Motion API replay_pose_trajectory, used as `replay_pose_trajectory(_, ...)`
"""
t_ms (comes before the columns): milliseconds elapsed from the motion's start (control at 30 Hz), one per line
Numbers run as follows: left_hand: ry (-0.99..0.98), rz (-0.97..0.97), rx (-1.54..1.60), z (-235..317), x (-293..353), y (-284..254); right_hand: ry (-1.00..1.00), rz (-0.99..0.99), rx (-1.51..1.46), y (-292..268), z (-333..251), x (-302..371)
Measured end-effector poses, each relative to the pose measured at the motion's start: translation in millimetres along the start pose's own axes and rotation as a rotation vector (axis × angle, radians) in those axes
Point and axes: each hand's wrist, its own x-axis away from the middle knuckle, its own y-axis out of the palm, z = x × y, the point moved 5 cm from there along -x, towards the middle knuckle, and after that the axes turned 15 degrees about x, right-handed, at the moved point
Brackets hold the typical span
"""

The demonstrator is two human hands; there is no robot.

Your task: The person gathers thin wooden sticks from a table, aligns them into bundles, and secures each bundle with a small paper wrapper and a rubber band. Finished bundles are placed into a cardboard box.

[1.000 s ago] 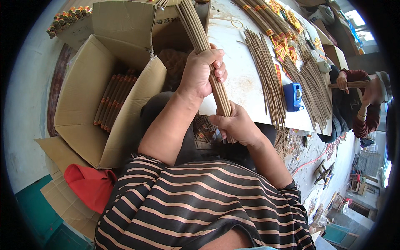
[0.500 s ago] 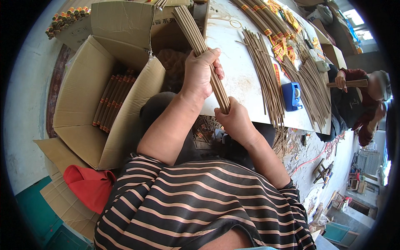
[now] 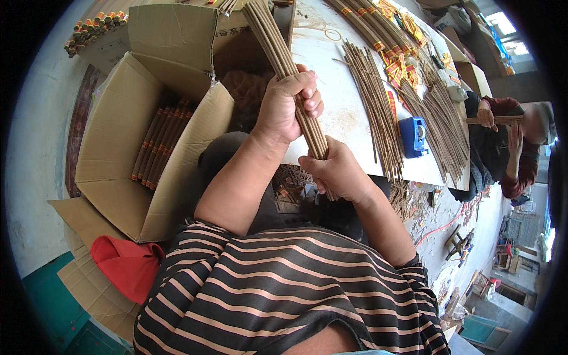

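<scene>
Both hands stay clamped on one bundle of incense sticks (image 3: 290,77): the left hand (image 3: 288,106) has slid a little higher up it, while the right hand (image 3: 336,174) grips its lower end, so the sticks look to be getting squared up. Left of the hands gapes an open cardboard box (image 3: 118,130); right of them, loose sticks (image 3: 373,112) and a blue tape dispenser (image 3: 414,135) crowd the white table (image 3: 337,89).
</scene>
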Motion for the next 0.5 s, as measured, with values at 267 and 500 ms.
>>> replay_pose_trajectory(267, 0.065, 0.026, -0.104, 1, 3, 0, -0.162, 0.318, 0.456, -6, 3, -3)
replay_pose_trajectory(500, 0.039, -0.122, -0.004, 2, 2, 6, -0.102, 0.201, 0.225, -3, 11, -5)
